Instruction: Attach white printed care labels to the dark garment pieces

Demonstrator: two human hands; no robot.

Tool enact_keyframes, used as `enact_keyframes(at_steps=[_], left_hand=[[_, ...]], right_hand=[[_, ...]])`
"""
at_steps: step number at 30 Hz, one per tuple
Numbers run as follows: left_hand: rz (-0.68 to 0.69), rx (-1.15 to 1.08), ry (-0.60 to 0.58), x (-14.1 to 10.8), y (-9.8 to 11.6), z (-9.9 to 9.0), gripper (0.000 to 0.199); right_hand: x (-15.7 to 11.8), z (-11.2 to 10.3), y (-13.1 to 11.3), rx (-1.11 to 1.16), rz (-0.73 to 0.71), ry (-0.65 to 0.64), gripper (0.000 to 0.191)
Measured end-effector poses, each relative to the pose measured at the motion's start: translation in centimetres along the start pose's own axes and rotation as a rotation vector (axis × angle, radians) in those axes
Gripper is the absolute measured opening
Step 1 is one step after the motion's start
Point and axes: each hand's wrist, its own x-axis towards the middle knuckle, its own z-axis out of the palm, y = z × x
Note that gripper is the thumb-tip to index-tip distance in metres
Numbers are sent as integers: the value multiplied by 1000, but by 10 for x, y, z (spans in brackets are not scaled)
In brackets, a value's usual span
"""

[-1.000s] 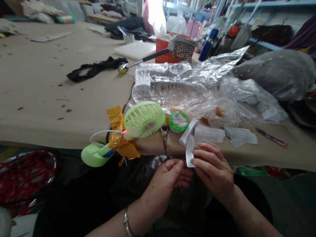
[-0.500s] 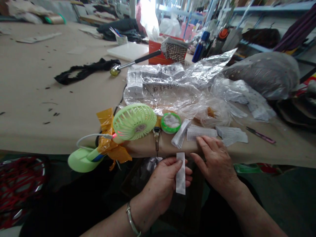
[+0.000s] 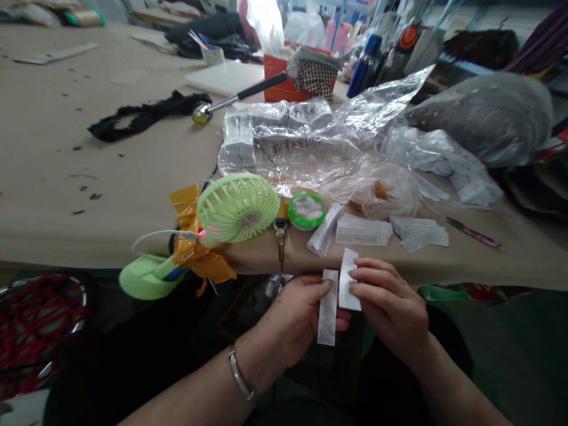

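Below the table edge, my left hand point(image 3: 302, 313) pinches a narrow white label strip point(image 3: 327, 313) between thumb and fingers. Close beside it, my right hand point(image 3: 393, 302) grips a second white label point(image 3: 349, 284) with small print, held upright. The two labels are nearly side by side. Just beyond my hands lie a fanned stack of printed labels point(image 3: 361, 230), a folded bundle of white strips point(image 3: 325, 229) and another loose label pile point(image 3: 419, 232). A soldering-iron-like tool point(image 3: 280, 239) points down over the table edge, left of a green round tub point(image 3: 306, 211) with white filling.
A light green fan point(image 3: 239, 210) is taped to the table edge at left. Clear plastic bags point(image 3: 306, 154) lie behind the labels. Small purple-handled snips point(image 3: 474, 232) rest at right. A hammer-like tool point(image 3: 239, 97) and black fabric point(image 3: 146, 115) lie farther back.
My right hand has lifted a label from the fanned stack and brought it down beside the strip in my left hand. The left hand keeps its hold. The view has shifted slightly.
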Motion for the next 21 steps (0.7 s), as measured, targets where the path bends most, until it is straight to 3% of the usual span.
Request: enact_keyframes(at_steps=[7,21], left_hand=[[40,-100,-92,1,-6,-4,11],[7,-91,-68,1,-10,4,13]], right_hand=[[-10,8,-18,74,-120,-165,13],[-15,6,-21,81,-118,-199,16]])
